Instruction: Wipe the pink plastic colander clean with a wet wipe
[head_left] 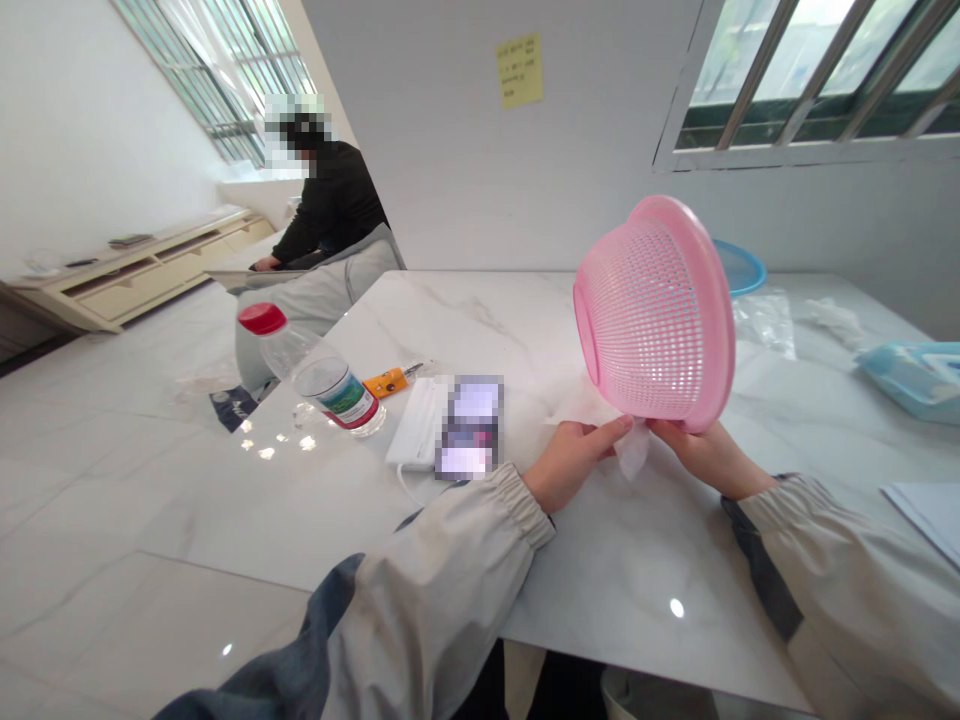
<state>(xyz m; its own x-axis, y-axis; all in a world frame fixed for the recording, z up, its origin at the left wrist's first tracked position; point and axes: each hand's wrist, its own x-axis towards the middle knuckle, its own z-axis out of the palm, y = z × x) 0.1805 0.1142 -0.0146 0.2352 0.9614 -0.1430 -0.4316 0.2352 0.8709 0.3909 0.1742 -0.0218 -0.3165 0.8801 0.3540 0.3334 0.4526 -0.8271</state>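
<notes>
Nearest the camera, two grey-sleeved arms reach over the white marble table. The left hand pinches a white tissue with thumb and forefinger, the other fingers curled in. The right hand grips the lower rim of a pink plastic colander, fingers closed on it; the colander is held up off the table on its edge, its domed underside turned left, and the tissue appears to touch that rim (the contact is partly hidden). To the left lie a phone on a white power bank, an orange lighter and a tilted red-capped water bottle. On the right is a blue wet-wipe pack. Behind the colander a blue basin peeks out. Far left, a person in black sits at another table.
</notes>
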